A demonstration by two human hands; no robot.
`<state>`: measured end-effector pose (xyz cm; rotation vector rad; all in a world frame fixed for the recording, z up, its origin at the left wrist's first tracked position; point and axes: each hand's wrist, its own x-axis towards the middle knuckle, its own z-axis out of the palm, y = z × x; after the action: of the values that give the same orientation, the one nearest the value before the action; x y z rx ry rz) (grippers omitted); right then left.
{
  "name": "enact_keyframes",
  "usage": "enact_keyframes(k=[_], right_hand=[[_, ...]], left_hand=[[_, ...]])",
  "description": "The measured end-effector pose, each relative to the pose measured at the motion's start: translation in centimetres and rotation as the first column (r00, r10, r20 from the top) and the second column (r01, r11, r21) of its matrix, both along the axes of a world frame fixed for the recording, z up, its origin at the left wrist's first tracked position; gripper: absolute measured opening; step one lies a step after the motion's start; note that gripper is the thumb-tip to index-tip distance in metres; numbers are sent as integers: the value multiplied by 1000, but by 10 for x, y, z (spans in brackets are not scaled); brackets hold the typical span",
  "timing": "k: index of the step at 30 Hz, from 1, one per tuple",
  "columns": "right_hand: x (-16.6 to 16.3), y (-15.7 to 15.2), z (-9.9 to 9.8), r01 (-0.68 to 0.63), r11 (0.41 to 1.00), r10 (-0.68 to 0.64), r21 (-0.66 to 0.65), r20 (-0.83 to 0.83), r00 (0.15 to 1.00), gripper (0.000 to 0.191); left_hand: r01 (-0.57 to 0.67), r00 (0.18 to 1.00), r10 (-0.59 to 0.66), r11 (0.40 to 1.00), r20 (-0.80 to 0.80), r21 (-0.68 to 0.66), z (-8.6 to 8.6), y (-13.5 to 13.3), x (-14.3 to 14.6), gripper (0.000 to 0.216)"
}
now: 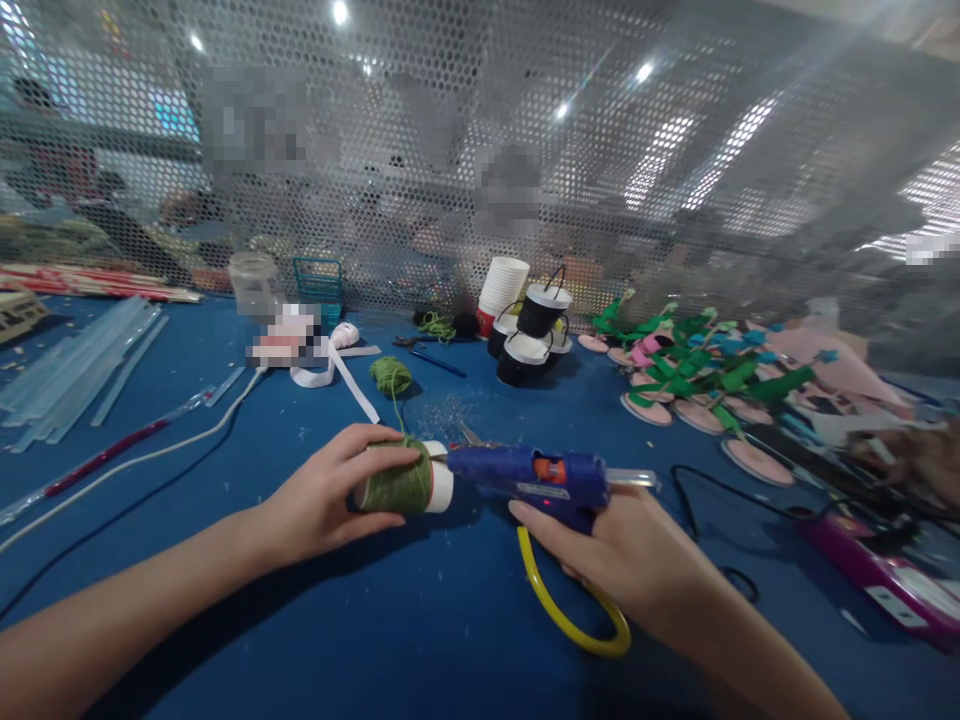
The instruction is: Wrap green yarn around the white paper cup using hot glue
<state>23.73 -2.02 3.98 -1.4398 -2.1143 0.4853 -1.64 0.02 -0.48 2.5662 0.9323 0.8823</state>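
My left hand grips a paper cup lying on its side, most of its wall wrapped in green yarn. A strand runs from the wrap back to a small green yarn ball on the table. In my right hand is a blue hot glue gun, a clear glue stick poking out of its rear. Its nozzle meets the cup near the edge of the yarn; whether it touches, I cannot tell. Beneath the gun curves a yellow loop, perhaps a handle, partly hidden by my right hand.
Small black-and-white cup buckets and stacked white cups stand at the back. Green craft flowers on round bases crowd the right, near a purple power strip. Glue sticks and a white cable lie left.
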Motion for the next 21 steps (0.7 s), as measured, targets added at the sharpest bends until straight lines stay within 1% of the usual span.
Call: enact_keyframes(k=[2,5,9,12,15,17,19,21], right_hand=[[0,-1,0,4,1000,-4,7,-5,1000,23],[-2,-4,4,0,1000,1,-22,16,1000,26],[-6,-8,9,-17,999,19,-48,44,999,22],[-7,-8,9,-35,999,35,-21,42,998,21],[-6,-7,6,-40,999,41,-11,56,998,22],[-5,-7,5,-50,998,52,-33,46,998,22],[-5,-7,6,-56,997,57,-50,25,998,23],[-6,-8,7,-49,997,50,-51,17,999,22]], left_hand=[[-25,999,27,999,39,-45,2,0,1,43],[-69,993,79,991,83,-111,5,1,2,43],[-132,984,150,975,92,-181,7,2,3,43],[-151,971,196,944,133,-292,8,2,4,44],[-156,952,250,893,178,-422,9,1,6,47],[-162,937,289,858,197,-488,9,1,7,49],[-162,926,312,837,213,-523,8,1,7,50],[-157,923,311,841,225,-517,8,1,7,49]])
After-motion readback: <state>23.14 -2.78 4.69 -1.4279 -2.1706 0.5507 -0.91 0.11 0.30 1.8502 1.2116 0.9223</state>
